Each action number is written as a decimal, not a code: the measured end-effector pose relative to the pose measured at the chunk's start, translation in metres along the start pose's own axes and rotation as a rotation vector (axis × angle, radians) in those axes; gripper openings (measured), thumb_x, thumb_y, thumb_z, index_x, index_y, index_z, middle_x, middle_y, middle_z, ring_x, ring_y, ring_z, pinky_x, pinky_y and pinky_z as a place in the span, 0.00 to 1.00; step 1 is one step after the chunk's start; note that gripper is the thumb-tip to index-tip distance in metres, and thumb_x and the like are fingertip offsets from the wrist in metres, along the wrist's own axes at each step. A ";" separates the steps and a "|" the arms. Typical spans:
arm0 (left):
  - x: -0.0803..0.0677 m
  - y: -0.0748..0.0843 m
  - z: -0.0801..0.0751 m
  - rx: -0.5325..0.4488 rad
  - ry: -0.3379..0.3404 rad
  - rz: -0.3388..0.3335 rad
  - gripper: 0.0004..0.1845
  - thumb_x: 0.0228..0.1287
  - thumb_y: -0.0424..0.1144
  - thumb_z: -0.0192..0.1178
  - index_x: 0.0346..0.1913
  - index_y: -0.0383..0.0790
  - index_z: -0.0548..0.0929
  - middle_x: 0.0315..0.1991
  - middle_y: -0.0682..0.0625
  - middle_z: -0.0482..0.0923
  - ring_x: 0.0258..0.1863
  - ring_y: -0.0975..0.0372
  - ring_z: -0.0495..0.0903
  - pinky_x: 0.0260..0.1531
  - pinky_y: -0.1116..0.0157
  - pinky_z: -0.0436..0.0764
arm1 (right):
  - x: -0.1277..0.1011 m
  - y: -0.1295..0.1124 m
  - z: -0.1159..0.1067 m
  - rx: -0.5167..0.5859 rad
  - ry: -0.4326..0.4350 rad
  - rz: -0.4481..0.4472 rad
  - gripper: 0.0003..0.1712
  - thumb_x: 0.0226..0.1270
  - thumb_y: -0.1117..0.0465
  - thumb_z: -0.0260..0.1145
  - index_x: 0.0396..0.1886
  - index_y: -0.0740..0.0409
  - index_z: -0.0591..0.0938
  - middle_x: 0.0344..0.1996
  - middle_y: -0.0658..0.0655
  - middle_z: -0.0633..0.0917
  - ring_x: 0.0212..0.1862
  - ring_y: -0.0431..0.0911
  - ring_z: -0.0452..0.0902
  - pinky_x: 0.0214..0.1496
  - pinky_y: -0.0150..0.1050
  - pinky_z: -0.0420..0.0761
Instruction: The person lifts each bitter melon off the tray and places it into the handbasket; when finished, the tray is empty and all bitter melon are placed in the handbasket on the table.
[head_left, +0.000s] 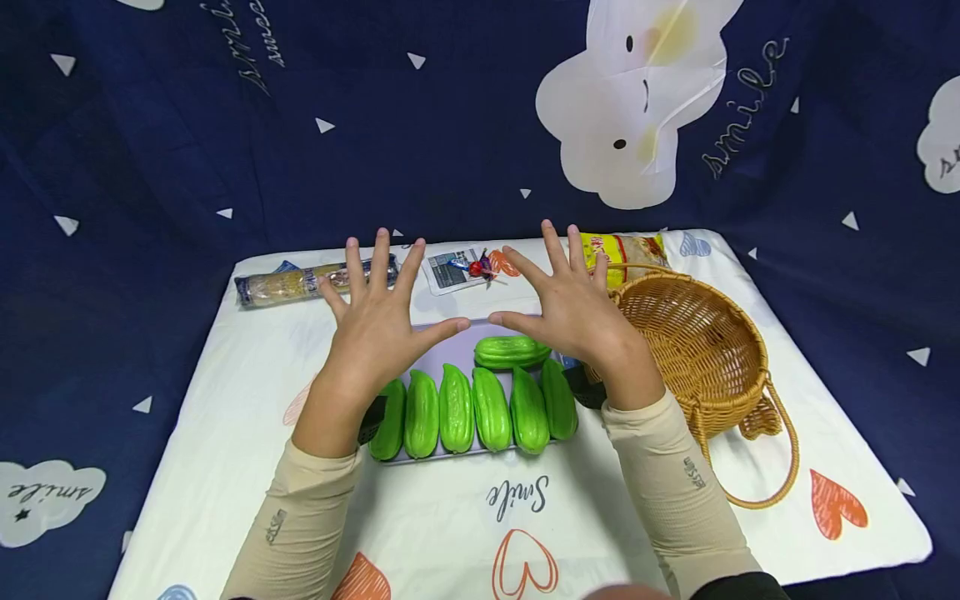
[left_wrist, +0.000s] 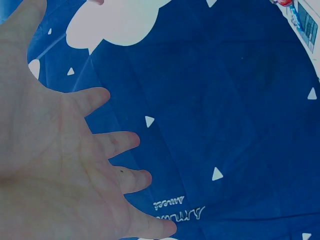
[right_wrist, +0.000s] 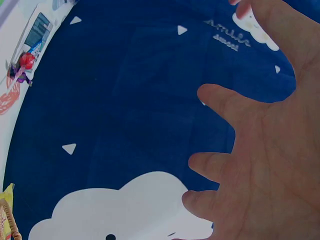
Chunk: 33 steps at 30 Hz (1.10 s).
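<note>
Both hands are raised over the table with fingers spread wide and nothing in them. In the head view the left hand point(head_left: 375, 325) is above the left part of a pale purple tray point(head_left: 442, 360), its thumb pointing right. The right hand point(head_left: 573, 312) hovers above the tray's right part, thumb pointing left; the two thumbs are close but apart. Several green ridged gourds point(head_left: 456, 408) lie side by side along the tray's front, and another gourd point(head_left: 510, 352) lies crosswise behind them. The wrist views show the left palm point(left_wrist: 55, 160) and the right palm point(right_wrist: 270, 160) before the dark blue cloth.
A wicker basket point(head_left: 693, 342) with a handle stands at the right. Behind it lies a yellow food packet point(head_left: 607, 248). At the back are a long clear-wrapped package point(head_left: 281, 286), a white-and-grey packet point(head_left: 444, 275) and a red lollipop point(head_left: 476, 268). A patterned white cloth point(head_left: 450, 508) covers the table.
</note>
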<state>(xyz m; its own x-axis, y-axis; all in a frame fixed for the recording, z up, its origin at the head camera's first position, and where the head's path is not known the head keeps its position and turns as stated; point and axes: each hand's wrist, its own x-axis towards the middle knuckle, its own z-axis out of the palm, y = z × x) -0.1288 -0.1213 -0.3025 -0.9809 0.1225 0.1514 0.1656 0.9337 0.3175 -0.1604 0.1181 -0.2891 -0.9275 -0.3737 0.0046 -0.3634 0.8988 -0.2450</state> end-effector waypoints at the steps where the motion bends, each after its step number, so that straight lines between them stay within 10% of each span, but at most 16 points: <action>1: 0.000 0.000 0.000 0.001 0.000 -0.001 0.58 0.49 0.76 0.57 0.78 0.59 0.42 0.78 0.46 0.24 0.73 0.46 0.15 0.60 0.28 0.27 | 0.000 0.000 0.000 0.000 0.002 -0.001 0.49 0.57 0.24 0.55 0.76 0.30 0.52 0.77 0.56 0.30 0.75 0.59 0.16 0.67 0.73 0.32; 15: -0.004 -0.002 -0.001 -0.001 0.003 -0.015 0.56 0.52 0.76 0.54 0.78 0.57 0.42 0.78 0.44 0.28 0.74 0.46 0.18 0.61 0.29 0.28 | -0.006 -0.002 0.000 0.022 0.015 -0.010 0.47 0.59 0.26 0.55 0.76 0.31 0.54 0.77 0.57 0.33 0.75 0.60 0.19 0.67 0.73 0.34; 22: -0.020 -0.042 0.016 -0.067 0.013 -0.112 0.33 0.75 0.51 0.45 0.74 0.36 0.57 0.73 0.32 0.51 0.73 0.37 0.47 0.65 0.32 0.42 | -0.027 0.002 0.033 0.140 0.050 0.002 0.37 0.70 0.43 0.58 0.75 0.46 0.61 0.71 0.70 0.62 0.69 0.66 0.61 0.65 0.63 0.65; 33: -0.083 -0.122 0.081 -0.323 -0.342 -0.339 0.23 0.74 0.31 0.43 0.68 0.22 0.63 0.59 0.28 0.71 0.58 0.40 0.72 0.55 0.45 0.73 | -0.077 0.018 0.116 0.155 0.161 0.173 0.31 0.70 0.61 0.58 0.70 0.67 0.64 0.63 0.76 0.67 0.63 0.68 0.68 0.58 0.60 0.74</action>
<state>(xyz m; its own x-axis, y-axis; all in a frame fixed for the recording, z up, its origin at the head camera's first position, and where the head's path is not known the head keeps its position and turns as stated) -0.0758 -0.2182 -0.4294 -0.9531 -0.0133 -0.3023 -0.1929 0.7965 0.5730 -0.0856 0.1364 -0.4062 -0.9810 -0.1658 0.1010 -0.1927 0.8955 -0.4012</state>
